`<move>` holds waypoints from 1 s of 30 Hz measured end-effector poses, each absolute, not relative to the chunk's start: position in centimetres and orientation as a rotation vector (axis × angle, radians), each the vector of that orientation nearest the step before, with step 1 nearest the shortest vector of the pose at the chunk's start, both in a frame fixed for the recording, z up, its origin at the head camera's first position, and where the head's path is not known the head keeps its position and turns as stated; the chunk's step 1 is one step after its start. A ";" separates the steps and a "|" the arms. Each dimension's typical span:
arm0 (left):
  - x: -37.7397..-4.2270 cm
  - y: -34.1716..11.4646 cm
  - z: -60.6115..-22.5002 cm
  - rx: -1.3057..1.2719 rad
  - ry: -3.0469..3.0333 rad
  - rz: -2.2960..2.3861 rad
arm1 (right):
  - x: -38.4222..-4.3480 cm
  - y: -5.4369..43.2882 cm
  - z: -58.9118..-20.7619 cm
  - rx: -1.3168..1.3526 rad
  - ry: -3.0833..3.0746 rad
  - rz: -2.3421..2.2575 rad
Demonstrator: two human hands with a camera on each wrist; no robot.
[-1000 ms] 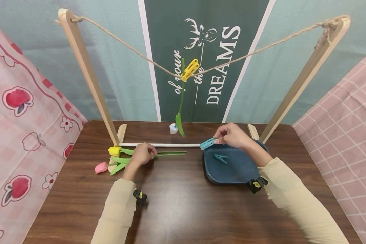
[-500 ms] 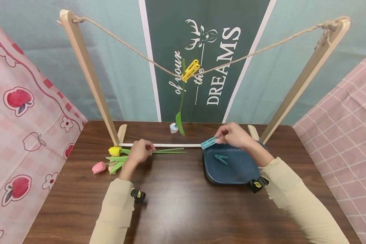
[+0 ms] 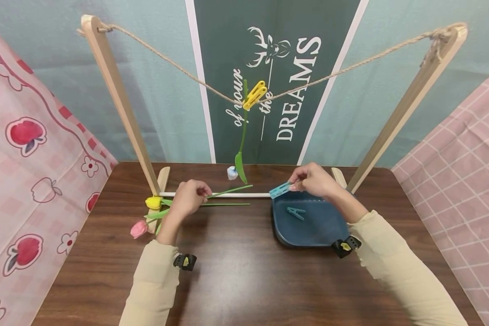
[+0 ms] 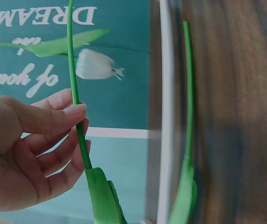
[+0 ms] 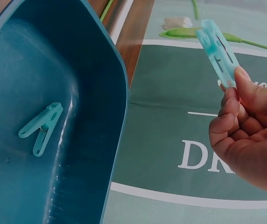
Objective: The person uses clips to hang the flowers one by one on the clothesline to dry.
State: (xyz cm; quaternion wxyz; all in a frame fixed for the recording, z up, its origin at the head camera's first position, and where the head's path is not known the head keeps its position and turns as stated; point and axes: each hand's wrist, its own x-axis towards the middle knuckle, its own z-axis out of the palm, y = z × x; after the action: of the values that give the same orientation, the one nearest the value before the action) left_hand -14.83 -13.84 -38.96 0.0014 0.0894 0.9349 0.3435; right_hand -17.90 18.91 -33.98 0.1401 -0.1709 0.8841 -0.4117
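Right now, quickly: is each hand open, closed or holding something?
Left hand: closed, pinching the pink tulip by its stem.
Right hand: closed, pinching a light blue clothespin between thumb and fingers.

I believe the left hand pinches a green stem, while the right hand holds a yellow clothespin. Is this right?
Not quite: the clothespin in the right hand is light blue, not yellow, as the right wrist view shows. The left hand does pinch a green stem.
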 end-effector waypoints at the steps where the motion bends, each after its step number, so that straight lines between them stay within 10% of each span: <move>1: -14.8 -13.7 -38.7 0.288 2.932 1.084 | -17.9 18.9 -34.0 -0.487 2.556 -1.190; 30: -14.6 -10.7 -35.6 0.344 2.921 1.335 | -18.1 19.4 -33.1 -0.471 2.590 -1.185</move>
State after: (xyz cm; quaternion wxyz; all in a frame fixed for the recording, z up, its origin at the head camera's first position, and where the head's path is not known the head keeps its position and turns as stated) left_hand -14.55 -10.72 -35.64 -0.0442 0.1063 0.9035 0.4129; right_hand -18.15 19.44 -33.14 0.1269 -0.1618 0.8899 -0.4072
